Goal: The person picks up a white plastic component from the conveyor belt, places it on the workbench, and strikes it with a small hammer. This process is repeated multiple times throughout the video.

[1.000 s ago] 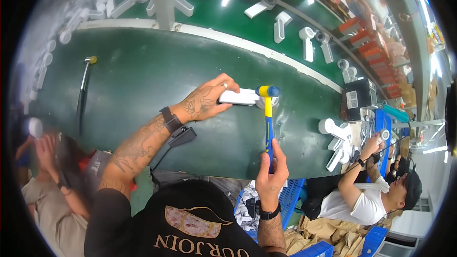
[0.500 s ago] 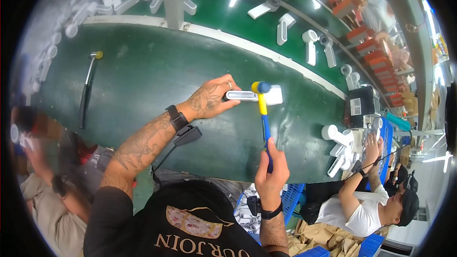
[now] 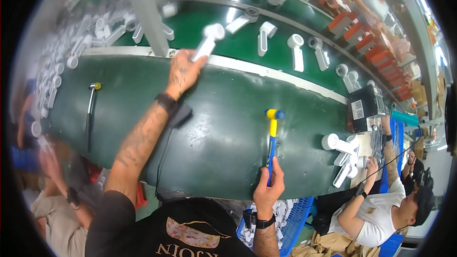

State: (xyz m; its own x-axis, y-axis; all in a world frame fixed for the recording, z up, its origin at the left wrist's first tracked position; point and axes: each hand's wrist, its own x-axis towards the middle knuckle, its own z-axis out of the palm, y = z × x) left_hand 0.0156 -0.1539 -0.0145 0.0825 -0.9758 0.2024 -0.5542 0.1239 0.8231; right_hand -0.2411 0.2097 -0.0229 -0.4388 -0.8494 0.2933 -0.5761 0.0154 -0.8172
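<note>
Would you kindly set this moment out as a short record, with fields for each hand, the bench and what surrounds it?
Left hand: holds a white device by its handle, round head uppermost in view
Right hand: grips a yellow-and-blue mallet near its handle's end
Bench: green; a second hammer at left, a cluster of white devices at right
Beyond bench: more white devices on a green surface
Far right: black box; co-worker in white
Unclear: whether the mallet touches the bench

Green table (image 3: 219, 166): hammer (image 3: 89, 114), left of the left fingers (image 3: 182, 56); white devices (image 3: 343, 146), heaped together, right of the right fingers (image 3: 277, 170).
</note>
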